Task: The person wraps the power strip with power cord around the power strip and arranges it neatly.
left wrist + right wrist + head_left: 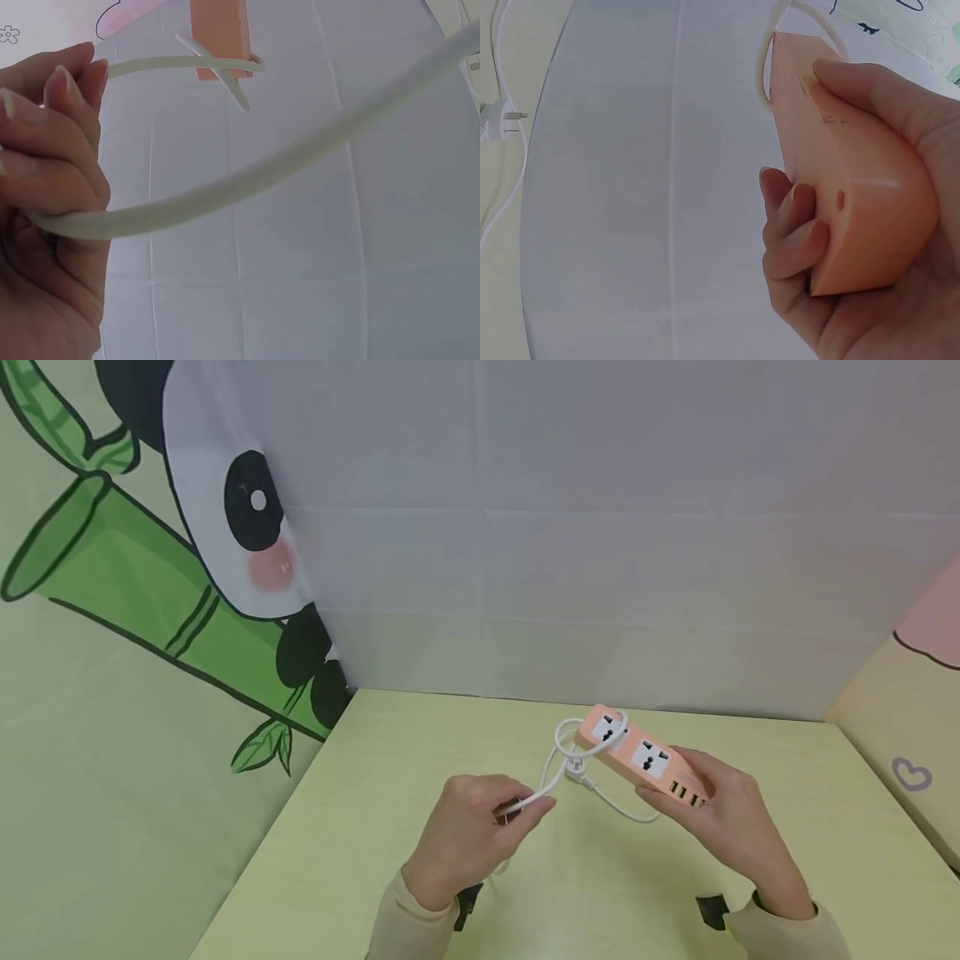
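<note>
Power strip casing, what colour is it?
The power strip's casing is peach-orange, seen best in the right wrist view.

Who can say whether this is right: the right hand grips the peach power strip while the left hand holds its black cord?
The colour is wrong: the head view shows the left hand holding a white cord. The right hand grips the peach power strip.

Booth-like indoor setting, with pale-yellow table [435, 735], creased grey backdrop [600, 527] and cartoon panda-and-bamboo side panel [157, 585].
</note>
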Tool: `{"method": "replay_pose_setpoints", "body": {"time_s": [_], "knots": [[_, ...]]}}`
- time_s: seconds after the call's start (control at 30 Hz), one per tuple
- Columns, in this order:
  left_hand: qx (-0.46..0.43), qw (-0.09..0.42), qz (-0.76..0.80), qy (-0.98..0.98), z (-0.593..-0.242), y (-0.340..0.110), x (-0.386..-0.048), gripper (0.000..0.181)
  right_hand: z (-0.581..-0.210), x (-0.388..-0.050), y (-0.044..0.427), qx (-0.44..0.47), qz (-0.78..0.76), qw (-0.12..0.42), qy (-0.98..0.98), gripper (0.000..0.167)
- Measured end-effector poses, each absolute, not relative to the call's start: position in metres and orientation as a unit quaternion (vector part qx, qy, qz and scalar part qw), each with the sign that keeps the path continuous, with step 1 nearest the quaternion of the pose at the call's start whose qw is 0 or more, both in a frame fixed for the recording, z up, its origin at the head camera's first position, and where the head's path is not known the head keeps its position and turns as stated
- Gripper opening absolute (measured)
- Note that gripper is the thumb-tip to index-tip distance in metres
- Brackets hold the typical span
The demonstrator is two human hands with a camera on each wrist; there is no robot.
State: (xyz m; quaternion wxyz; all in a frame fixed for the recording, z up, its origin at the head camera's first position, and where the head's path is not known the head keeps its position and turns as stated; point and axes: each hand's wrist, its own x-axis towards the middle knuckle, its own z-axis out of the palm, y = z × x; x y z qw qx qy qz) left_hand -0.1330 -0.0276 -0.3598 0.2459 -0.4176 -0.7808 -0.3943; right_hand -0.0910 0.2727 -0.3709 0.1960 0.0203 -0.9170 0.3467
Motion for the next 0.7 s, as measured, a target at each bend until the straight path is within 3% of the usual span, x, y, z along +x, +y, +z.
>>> {"method": "replay_pose_setpoints", "body": {"time_s": [0.47, 0.7], "knots": [[-0.457, 0.298, -0.404, -0.734, -0.357, -0.023, -0.147, 0.007, -0.371, -0.120, 0.279, 0.042, 0.350, 0.175, -0.919, 0.045], [-0.464, 0.289, -0.434, -0.715, -0.355, -0.021, -0.155, 0.008, -0.371, -0.133, 0.281, 0.058, 0.352, 0.164, -0.920, 0.046]]}}
